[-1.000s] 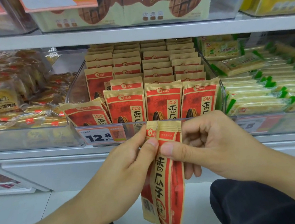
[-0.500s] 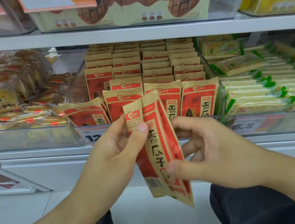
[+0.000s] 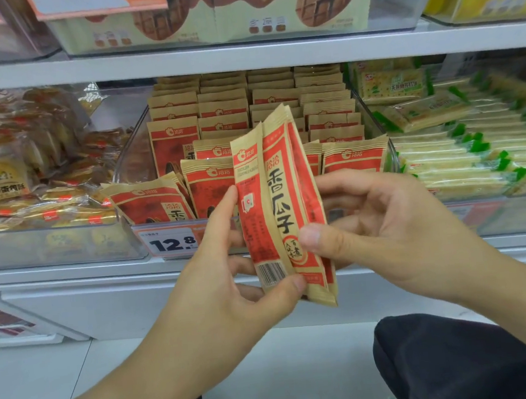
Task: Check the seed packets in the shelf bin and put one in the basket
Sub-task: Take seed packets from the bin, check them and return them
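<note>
Both hands on one seed packet (image 3: 282,204), held up in front of the shelf bin (image 3: 130,153), clear of the shelf's front edge.

Left hand (image 3: 229,266): thumb pinches the bottom corner by the barcode, index finger runs up the left edge. Steadies it for reading.

Right hand (image 3: 384,220): thumb pressed on the printed face near the round stamp, fingers curled behind. Looks like it's folding the packet lengthwise so back panel and front both show, which fits the check step.

Packet tilted slightly, top leaning right, bowed along its length.

Remaining packets (image 3: 279,108) stand upright in rows in the bin, one at front left leaning over. Price tag (image 3: 171,244) clipped on the bin's front edge, partly covered by the left hand.

Basket not in view. Judgement: still inspecting; placing not started.
</note>
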`<state>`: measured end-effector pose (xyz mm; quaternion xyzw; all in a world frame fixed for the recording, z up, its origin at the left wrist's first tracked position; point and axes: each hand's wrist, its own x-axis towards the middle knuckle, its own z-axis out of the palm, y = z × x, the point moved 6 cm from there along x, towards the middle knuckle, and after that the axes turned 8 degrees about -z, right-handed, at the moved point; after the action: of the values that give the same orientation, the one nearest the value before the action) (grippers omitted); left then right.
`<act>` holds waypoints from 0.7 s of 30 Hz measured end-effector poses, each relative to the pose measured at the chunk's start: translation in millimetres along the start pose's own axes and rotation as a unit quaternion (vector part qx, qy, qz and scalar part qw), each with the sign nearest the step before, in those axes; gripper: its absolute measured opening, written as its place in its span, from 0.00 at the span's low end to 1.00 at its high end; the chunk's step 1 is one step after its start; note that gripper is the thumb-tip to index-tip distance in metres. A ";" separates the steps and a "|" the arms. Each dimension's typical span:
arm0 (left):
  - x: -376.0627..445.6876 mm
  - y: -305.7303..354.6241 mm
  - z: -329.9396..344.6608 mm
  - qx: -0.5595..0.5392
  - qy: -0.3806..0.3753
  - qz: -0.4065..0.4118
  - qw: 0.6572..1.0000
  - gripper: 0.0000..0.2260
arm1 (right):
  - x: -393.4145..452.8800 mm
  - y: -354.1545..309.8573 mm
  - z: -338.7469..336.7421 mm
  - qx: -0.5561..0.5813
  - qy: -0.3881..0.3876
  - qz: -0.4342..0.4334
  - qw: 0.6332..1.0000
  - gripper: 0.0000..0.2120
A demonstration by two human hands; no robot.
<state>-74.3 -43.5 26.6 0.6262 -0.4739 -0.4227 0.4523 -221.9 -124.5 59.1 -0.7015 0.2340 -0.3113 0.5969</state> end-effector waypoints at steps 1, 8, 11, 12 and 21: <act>-0.2 0.5 0.8 0.003 0.001 0.002 1.000 0.48 | -0.6 0.2 0.8 -0.014 -0.006 -0.006 1.000 0.23; 0.8 0.2 3.8 0.004 -0.007 0.009 1.000 0.45 | -0.8 -1.5 3.2 -0.048 -0.025 -0.025 0.998 0.24; 1.0 0.8 4.4 -0.001 -0.012 0.017 1.000 0.44 | 0.3 -1.6 1.7 -0.044 -0.031 -0.027 0.998 0.24; 1.6 1.6 4.6 -0.002 -0.014 0.016 1.000 0.44 | 0.5 -1.4 1.4 -0.045 -0.033 -0.028 0.998 0.24; 14.7 -13.3 5.1 -0.110 -0.066 -0.065 0.990 0.42 | 0.3 -2.2 3.8 -0.060 -0.045 -0.049 0.996 0.17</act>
<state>-73.6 -56.8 11.0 0.5728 -0.4117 -0.5414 0.4575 -219.1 -121.7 61.0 -0.7602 0.1906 -0.2932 0.5475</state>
